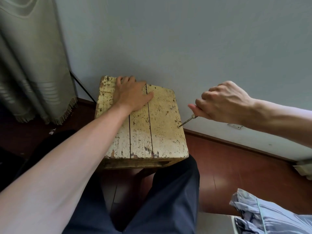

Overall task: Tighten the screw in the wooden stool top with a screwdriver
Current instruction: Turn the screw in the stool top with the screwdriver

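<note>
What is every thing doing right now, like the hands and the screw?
Left hand: presses on the stool top, fingers bent over its far edge.
Right hand: grips the screwdriver.
Screwdriver: tilted, tip on the screw.
Screw: in the wood near the right edge.
Stool top: level, paint worn.

One stool point(143, 129), its top made of three planks. Two hands: left hand point(133, 96) at 12 o'clock on the top, right hand point(222, 103) off it at 3 o'clock. One screwdriver point(190, 120). Two metal fasteners near the top's 3 o'clock edge: one screw point(179, 126) and one pin point(172, 108). One curtain point(30, 65) at 10 o'clock. One pillow point(270, 218) at 5 o'clock.
</note>
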`<state>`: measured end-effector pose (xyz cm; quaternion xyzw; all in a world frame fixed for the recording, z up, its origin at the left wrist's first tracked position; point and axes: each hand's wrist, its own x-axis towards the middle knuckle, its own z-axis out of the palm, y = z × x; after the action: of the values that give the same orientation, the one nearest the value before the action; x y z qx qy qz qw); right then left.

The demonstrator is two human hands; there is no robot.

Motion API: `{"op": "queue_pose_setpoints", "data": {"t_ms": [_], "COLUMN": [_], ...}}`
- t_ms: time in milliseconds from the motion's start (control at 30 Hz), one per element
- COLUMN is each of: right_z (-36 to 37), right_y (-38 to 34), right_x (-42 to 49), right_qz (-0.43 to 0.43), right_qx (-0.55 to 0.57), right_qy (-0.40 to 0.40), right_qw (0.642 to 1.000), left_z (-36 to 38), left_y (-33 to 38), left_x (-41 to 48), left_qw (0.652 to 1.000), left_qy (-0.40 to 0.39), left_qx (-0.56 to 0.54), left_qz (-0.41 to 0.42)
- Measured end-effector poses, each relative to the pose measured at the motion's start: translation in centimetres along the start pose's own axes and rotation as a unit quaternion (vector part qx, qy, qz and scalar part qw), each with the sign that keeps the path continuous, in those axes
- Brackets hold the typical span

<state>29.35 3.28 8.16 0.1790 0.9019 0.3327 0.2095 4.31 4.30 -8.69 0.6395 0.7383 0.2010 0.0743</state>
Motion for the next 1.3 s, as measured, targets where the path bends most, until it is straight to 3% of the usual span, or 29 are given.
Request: {"op": "queue_pose_setpoints", "data": {"t_ms": [167,267,433,567,667,733,933,1067,1200,1300], "right_z": [0.3,0.4,0.1,0.2,0.4,0.3,0.1,0.0,0.3,0.0], "right_y": [-0.5,-0.1,1.0,2.0,1.6,1.0,-0.2,-0.2,0.0,1.0], "right_x": [1.1,1.1,-0.3,-0.8,-0.3,0.1,0.7,2.4,2.0,0.5], "right_qz": [0.189,0.213,0.107,-0.095,-0.113,-0.096,0.023,0.185,0.189,0.125], "right_qx": [0.111,0.148,0.216,0.141,0.069,0.084,0.129,0.216,0.224,0.255], "right_qy": [-0.043,-0.061,-0.070,0.061,0.137,0.142,0.011,-0.048,-0.073,-0.138], "right_qw": [0.975,0.964,0.968,0.984,0.982,0.982,0.991,0.957,0.953,0.949], "left_z": [0.2,0.3,0.4,0.4,0.4,0.5,0.7,0.6,0.7,0.6], "left_y": [-0.2,-0.3,-0.3,-0.3,-0.4,-0.5,-0.5,-0.5,-0.5,-0.4], "left_x": [0.2,0.2,0.2,0.2,0.3,0.4,0.5,0.5,0.5,0.5], "left_qw": [1.000,1.000,1.000,1.000,1.000,1.000,1.000,1.000,1.000,1.000], "left_qy": [-0.001,0.000,0.002,0.008,0.009,0.008,0.002,0.000,0.002,0.002], "left_qx": [-0.001,0.000,0.002,0.001,0.008,0.013,0.010,0.006,0.007,0.006], "left_qz": [0.000,0.000,0.002,0.005,0.007,0.007,0.004,0.002,0.001,0.001]}}
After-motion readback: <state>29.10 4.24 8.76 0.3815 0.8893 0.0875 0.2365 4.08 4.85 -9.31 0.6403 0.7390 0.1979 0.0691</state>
